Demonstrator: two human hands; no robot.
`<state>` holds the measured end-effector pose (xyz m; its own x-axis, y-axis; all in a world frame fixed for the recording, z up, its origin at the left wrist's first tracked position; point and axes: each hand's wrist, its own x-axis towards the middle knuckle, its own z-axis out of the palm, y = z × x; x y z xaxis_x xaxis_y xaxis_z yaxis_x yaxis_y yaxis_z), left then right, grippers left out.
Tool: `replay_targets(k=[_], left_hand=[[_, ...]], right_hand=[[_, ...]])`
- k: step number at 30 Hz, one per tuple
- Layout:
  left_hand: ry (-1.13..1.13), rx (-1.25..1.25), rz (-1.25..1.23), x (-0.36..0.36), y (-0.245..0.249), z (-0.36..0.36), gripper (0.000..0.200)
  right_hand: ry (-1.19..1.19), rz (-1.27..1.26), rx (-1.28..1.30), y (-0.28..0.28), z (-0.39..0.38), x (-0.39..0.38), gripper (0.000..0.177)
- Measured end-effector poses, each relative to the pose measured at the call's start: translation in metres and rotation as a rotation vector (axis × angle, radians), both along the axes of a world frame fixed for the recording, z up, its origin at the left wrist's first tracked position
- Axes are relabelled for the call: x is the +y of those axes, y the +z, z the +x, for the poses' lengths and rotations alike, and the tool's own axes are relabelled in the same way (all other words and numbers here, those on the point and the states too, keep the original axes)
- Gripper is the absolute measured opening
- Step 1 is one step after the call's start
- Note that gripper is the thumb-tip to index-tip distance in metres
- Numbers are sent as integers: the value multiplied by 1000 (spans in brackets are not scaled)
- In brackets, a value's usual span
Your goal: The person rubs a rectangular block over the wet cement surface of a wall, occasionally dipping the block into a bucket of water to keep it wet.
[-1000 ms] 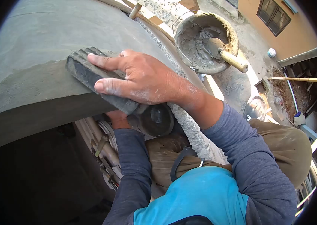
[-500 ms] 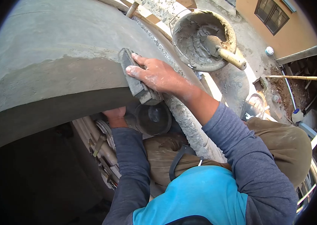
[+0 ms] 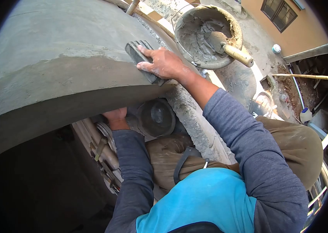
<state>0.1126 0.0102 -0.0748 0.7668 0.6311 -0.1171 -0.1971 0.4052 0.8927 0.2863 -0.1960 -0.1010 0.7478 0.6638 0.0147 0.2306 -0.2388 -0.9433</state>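
My right hand (image 3: pixel 164 64) is closed on a dark grey plastering float (image 3: pixel 142 58) with a ridged side. The float lies against the wet mortar at the right end of the curved plastered wall (image 3: pixel 55 75), near its lower edge. My left hand (image 3: pixel 116 114) is below the wall's overhang; the wall's edge covers its fingers, so I cannot see whether it holds anything. Just right of that hand is a dark round bucket (image 3: pixel 156 117). A pail of wet mortar (image 3: pixel 179 37) stands beyond my right hand, with a wooden-handled trowel (image 3: pixel 238 55) resting in it.
A rough concrete edge (image 3: pixel 199 120) runs beside my legs. Bamboo poles (image 3: pixel 104 145) lie below on the left, near a dark drop. To the right are a sandalled foot (image 3: pixel 263 103), a bamboo stick (image 3: pixel 305 76) and an orange building wall (image 3: pixel 315 35).
My right hand has turned the float flatter onto the wall and moved it slightly right, off the bottom edge. The left hand stays under the overhang. The view has shifted a little.
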Motion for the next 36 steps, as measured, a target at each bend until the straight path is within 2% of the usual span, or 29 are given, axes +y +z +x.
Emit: replay_targets(k=[2, 4, 6, 7, 8, 9, 10, 11, 12, 13, 15, 17, 18, 19, 20, 21, 23, 27, 28, 30, 31, 33, 34, 35, 36], left_hand=[[-121, -60, 60, -5, 4, 6, 69], [-102, -62, 19, 2, -1, 4, 68], [-72, -48, -19, 20, -11, -13, 68], [-252, -161, -70, 35, -21, -16, 67], [-435, -275, -124, 38, -21, -15, 67], [-437, -279, -125, 39, -23, -14, 67], [-312, -197, -87, 30, -19, -12, 66], [-186, -112, -50, 21, -15, -11, 66], [-191, -118, -51, 16, -12, -9, 66], [-133, -90, -54, 11, -8, -7, 65], [-81, -63, -57, 2, -3, 1, 64], [-15, -39, -8, -4, 1, 2, 64], [-3, -35, -7, 9, -7, -2, 64], [-190, -143, -69, 33, -21, -10, 65], [-380, -249, -132, 40, -23, -15, 66], [-381, -248, -135, 42, -26, -18, 66], [-145, -97, -67, 23, -14, -8, 68], [-49, -24, 17, 1, -3, 4, 68], [-44, -46, 13, 0, -2, 5, 67], [-19, -53, 6, 1, -3, -2, 67], [-8, -43, 7, 2, -5, -3, 67], [-1, -30, 6, 10, -8, -5, 68], [-122, -91, -39, 15, -9, -7, 68], [-240, -152, -84, 21, -11, -9, 69], [-235, -153, -82, 25, -14, -10, 69]], right_hand=[[11, 13, 45, -11, 7, -3, 69], [26, 321, 129, -7, 8, -4, 70], [181, 550, 62, 37, 11, -4, 67], [183, 554, 60, 54, 14, 0, 67], [223, 627, -70, 68, 16, 3, 67], [262, 696, -203, 75, 17, 4, 66], [262, 692, -207, 71, 21, 7, 66], [240, 582, -195, 61, 27, 12, 67], [215, 472, -188, 52, 33, 17, 69], [208, 471, -193, 43, 37, 17, 69], [108, 176, -178, 26, 42, 12, 69], [59, 270, -141, 35, 33, 3, 71], [106, 409, -117, 46, 28, -3, 71], [149, 548, -86, 64, 22, -12, 72], [290, 552, -318, 91, 17, -20, 72], [289, 550, -317, 88, 18, -11, 72], [221, 584, -281, 68, 29, 12, 71], [75, 21, -176, 29, 42, 9, 72], [53, 35, -119, 13, 42, 4, 75], [-82, 230, -42, -29, 31, 0, 73], [-75, 228, -35, -23, 25, -12, 73], [81, 180, 596, 11, 5, -41, 73], [108, 337, 830, 17, -5, -41, 76], [111, 336, 831, 23, -9, -39, 76], [115, 390, 733, 32, -10, -37, 77]])
